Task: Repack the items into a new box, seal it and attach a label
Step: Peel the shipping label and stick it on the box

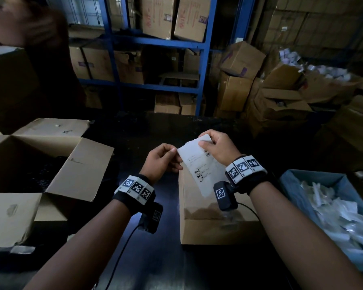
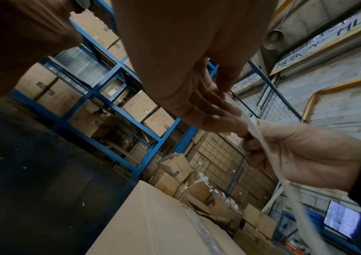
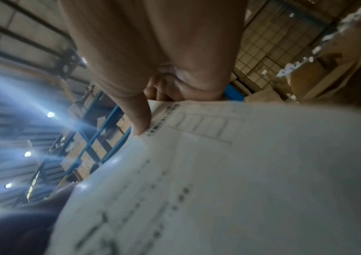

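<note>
Behind everything stands a tall blue shelf rack (image 1: 159, 42) full of brown cartons, there to store them out of the way. In front of it is a dark worktable (image 1: 147, 130). On the table's left side sits a big open cardboard box (image 1: 50, 164) with its flaps folded out, likely the old box, since something dark lies inside it, though it is too dim to tell what. On the far right is a blue bin (image 1: 289, 185) holding clear plastic packets. Close to the person, in the middle, lies the new box (image 1: 208, 222). Its top is shut and shiny tape runs across it, so it looks sealed and ready. Held up in the air just above that box is the white shipping label (image 1: 199, 164) with small black print and barcodes. The right hand (image 1: 220, 147) pinches the label's top edge between thumb and curled fingers. The left hand (image 1: 161, 159) pinches the label's left edge with thumb and fingertips. My guess is that the two hands are pulling the sticky sheet away from its backing, and they hold it right over the box so it can go straight down onto the flat top.
</note>
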A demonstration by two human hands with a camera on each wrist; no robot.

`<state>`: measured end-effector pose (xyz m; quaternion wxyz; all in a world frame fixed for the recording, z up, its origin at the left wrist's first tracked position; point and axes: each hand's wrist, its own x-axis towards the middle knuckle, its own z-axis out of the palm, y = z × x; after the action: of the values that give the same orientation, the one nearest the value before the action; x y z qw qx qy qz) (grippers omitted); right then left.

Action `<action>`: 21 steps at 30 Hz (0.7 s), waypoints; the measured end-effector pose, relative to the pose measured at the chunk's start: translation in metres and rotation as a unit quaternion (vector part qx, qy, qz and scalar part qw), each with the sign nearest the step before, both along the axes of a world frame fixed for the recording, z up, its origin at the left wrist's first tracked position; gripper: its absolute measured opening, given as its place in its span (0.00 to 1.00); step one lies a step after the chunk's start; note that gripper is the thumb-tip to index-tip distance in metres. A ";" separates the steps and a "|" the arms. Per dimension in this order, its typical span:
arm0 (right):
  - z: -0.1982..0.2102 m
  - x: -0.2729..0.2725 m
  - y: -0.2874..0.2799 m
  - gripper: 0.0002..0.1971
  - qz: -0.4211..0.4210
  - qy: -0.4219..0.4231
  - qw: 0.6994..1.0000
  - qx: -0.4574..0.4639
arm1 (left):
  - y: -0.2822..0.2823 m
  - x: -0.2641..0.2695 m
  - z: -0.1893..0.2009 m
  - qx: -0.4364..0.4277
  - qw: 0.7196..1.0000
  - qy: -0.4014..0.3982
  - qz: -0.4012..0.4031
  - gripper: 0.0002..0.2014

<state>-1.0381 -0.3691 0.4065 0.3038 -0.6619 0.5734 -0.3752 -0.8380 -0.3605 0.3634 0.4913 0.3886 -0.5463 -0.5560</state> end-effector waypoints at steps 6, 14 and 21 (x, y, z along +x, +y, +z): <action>0.000 0.001 0.002 0.05 0.013 0.009 1.000 0.008 | 0.001 0.006 0.001 0.022 0.999 -0.018 -0.018 0.07; -0.004 0.002 0.001 0.05 0.017 0.019 1.000 0.012 | 0.001 0.008 -0.003 0.026 0.997 -0.064 -0.027 0.09; -0.010 0.001 -0.001 0.06 0.018 0.033 0.999 0.031 | 0.004 0.007 -0.004 0.033 0.998 -0.044 -0.037 0.09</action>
<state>-1.0374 -0.3700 0.3969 0.3122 -0.6743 0.5823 -0.3299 -0.8312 -0.3569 0.3597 0.4325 0.4087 -0.5627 -0.5739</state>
